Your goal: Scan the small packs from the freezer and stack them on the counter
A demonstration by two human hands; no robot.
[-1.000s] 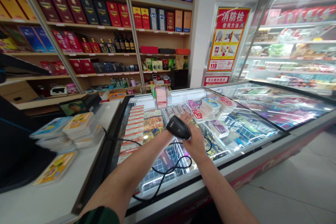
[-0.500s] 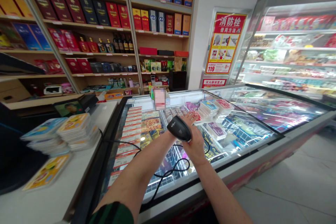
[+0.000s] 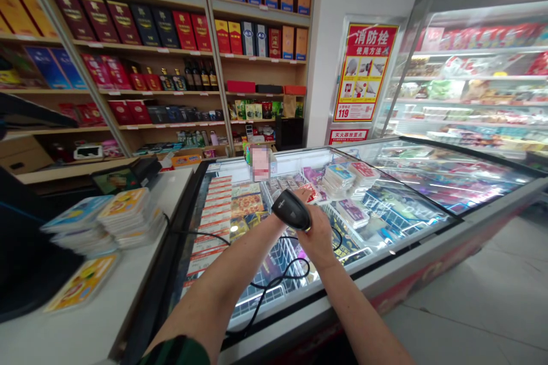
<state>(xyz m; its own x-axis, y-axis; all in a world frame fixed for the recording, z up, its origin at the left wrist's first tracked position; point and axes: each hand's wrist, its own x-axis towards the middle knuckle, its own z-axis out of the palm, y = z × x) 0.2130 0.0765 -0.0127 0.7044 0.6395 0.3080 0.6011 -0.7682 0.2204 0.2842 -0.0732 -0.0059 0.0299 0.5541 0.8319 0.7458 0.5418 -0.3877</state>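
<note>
My right hand (image 3: 317,235) is wrapped round the handle of a black barcode scanner (image 3: 291,209), held over the chest freezer. My left hand (image 3: 303,194) reaches across behind the scanner, which hides most of it. Its visible fingers look closed at a red-and-white package (image 3: 314,193) lying on the goods. Right beside it are stacks of flat, blue-topped packs (image 3: 338,177) and red-topped packs (image 3: 363,170). A black cable (image 3: 274,283) loops below both hands over the freezer glass.
On the counter (image 3: 141,265) at left stand stacked yellow packs (image 3: 124,205) and blue packs (image 3: 79,214), with one yellow pack (image 3: 83,282) flat in front. A row of price labels (image 3: 212,219) lines the freezer's left side. Shelves of boxes and bottles (image 3: 201,74) stand behind.
My left fingers, spread out over the red-and-white package before, have drawn back and in behind the scanner. My right hand keeps the scanner in nearly the same place. The view has shifted slightly.
</note>
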